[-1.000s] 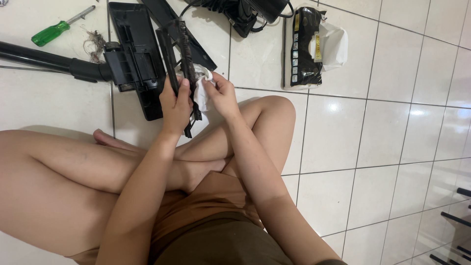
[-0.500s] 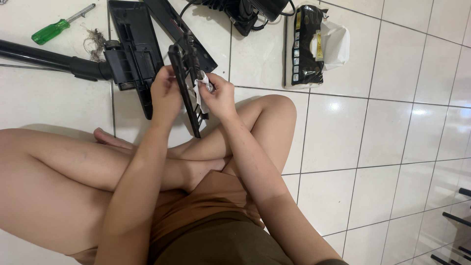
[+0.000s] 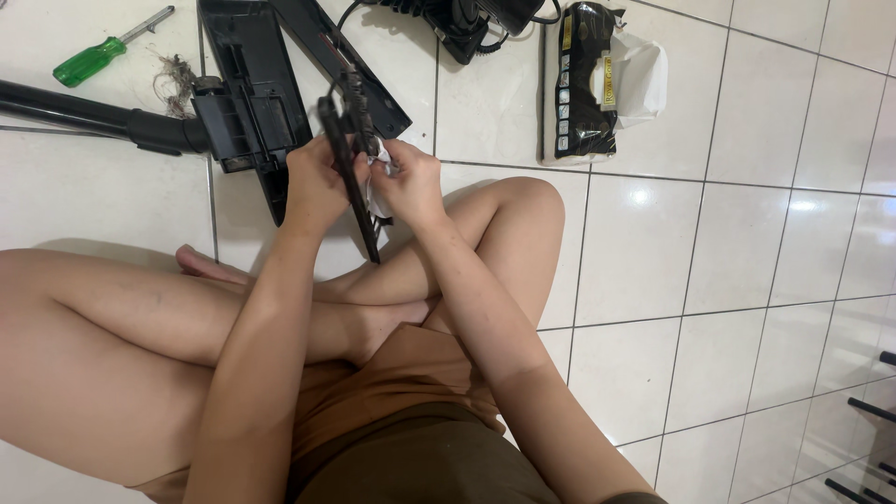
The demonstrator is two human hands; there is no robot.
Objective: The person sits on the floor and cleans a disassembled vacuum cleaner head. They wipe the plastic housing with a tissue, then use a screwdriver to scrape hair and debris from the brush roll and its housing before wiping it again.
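White floor tiles (image 3: 653, 280) lie under us as we sit cross-legged. Our left hand (image 3: 313, 182) grips the long black plastic strip (image 3: 347, 173), now turned edge-on and upright where a second ago it leaned flatter. Our right hand (image 3: 411, 182) pinches a small white cloth (image 3: 381, 166) against it. Beyond lie the black vacuum head (image 3: 247, 89) and the green-handled screwdriver (image 3: 98, 56).

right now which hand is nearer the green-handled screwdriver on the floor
Left. The left hand, gripping a long black plastic part, sits closer to the green-handled screwdriver; the right hand is on the part's far side.
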